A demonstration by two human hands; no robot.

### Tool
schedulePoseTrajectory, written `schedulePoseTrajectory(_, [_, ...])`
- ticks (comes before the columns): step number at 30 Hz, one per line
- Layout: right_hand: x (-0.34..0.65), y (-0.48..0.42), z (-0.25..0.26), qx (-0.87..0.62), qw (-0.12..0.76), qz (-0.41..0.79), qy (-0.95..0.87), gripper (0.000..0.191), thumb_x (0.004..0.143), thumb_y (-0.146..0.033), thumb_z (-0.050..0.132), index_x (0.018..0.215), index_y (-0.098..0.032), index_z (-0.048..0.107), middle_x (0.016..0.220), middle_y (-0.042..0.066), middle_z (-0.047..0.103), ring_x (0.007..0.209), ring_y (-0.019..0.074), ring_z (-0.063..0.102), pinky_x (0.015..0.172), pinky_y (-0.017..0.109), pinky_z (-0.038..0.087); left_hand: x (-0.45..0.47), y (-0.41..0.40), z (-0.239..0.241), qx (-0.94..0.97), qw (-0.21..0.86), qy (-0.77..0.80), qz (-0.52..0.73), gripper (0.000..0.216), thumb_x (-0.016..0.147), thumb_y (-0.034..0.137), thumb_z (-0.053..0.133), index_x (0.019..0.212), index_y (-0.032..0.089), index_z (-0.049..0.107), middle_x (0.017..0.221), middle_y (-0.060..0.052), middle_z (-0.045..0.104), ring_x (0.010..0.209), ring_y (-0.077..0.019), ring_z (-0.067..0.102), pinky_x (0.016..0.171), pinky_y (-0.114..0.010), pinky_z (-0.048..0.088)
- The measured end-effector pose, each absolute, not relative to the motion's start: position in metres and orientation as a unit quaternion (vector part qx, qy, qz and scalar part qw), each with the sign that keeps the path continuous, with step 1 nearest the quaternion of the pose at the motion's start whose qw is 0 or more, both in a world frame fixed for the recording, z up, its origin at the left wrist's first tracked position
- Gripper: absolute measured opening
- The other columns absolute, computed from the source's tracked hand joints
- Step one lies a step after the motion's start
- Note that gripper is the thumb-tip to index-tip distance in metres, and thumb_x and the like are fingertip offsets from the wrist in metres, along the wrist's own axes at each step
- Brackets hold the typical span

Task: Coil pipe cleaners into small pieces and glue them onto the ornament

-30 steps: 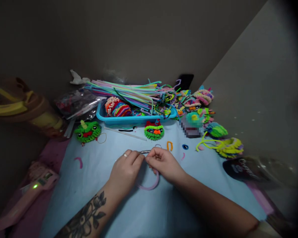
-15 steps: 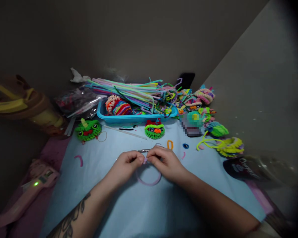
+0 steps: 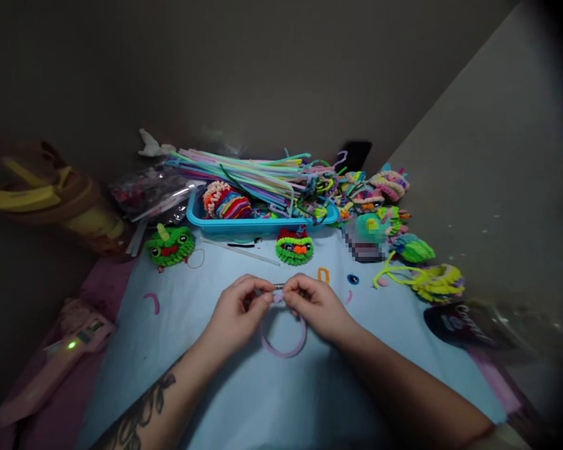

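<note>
My left hand [image 3: 237, 311] and my right hand [image 3: 316, 306] meet over the light blue cloth [image 3: 272, 400]. Between them they pinch the two ends of a pink pipe cleaner [image 3: 283, 350], which hangs in a loop toward me. The ends touch at my fingertips. A small metal tool [image 3: 278, 286] lies on the cloth just beyond my fingers. An orange bent piece [image 3: 323, 274] and a blue eye bead [image 3: 353, 279] lie a little further off on the right.
A blue tray [image 3: 258, 223] with long pipe cleaners [image 3: 244, 170] stands at the back. Fuzzy creatures sit in front: green [image 3: 170, 244] at left, green and red [image 3: 294, 247] in the middle, several more at right [image 3: 380, 200]. A pink glue gun [image 3: 56, 362] lies left.
My hands have drawn the pipe cleaner's ends together, closing the arc into a loop. The view has shifted slightly downward.
</note>
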State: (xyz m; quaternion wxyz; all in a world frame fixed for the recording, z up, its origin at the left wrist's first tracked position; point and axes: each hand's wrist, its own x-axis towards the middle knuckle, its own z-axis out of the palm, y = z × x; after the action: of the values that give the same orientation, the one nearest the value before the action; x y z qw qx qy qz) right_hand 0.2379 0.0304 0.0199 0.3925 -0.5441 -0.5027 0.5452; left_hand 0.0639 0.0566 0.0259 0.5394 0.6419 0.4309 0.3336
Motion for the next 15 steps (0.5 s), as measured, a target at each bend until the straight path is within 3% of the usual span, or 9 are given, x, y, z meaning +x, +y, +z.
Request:
schedulePoseTrajectory(4, [0.239,0.032,0.019,-0.541,0.397,0.571,-0.473,0.023,0.074,-0.038,0.065,0.071,-0.018,0.056,0.059,-0.005,0.050,0.047,0.0069,0.045,0.044,0.019,0.036,0.060,0.048,0.022,0.757,0.338,0.395,0.395,0.018,0.083,0.016,0.054,0.098,0.019,0.065,0.094,-0.006,0.058,0.077,-0.0145,0.056,0.065,-0.026,0.047])
schedulePoseTrajectory(7, [0.239,0.032,0.018,-0.538,0.391,0.581,-0.468,0.024,0.074,-0.038,0.065,0.071,-0.017,0.055,0.058,-0.005,0.052,0.045,0.0065,0.046,0.045,0.019,0.036,0.059,0.044,0.020,0.818,0.233,0.359,0.384,0.021,0.083,0.011,0.052,0.100,0.018,0.062,0.093,-0.007,0.058,0.085,-0.0165,0.057,0.072,-0.028,0.049])
schedulePoseTrajectory(10, [0.239,0.032,0.017,-0.540,0.388,0.588,-0.461,0.024,0.073,-0.038,0.066,0.070,-0.017,0.055,0.057,-0.005,0.052,0.044,0.0066,0.045,0.044,0.019,0.035,0.059,0.043,0.016,0.859,0.120,0.348,0.357,0.017,0.085,0.012,0.052,0.097,0.017,0.062,0.089,-0.007,0.060,0.080,-0.0174,0.058,0.068,-0.028,0.050])
schedulePoseTrajectory(15, [0.239,0.031,0.017,-0.544,0.387,0.585,-0.460,0.024,0.073,-0.038,0.065,0.069,-0.017,0.055,0.055,-0.005,0.052,0.045,0.0071,0.045,0.043,0.019,0.034,0.060,0.044,0.012,0.880,0.013,0.339,0.333,0.015,0.086,0.012,0.051,0.094,0.016,0.063,0.086,-0.007,0.063,0.075,-0.0185,0.058,0.064,-0.029,0.049])
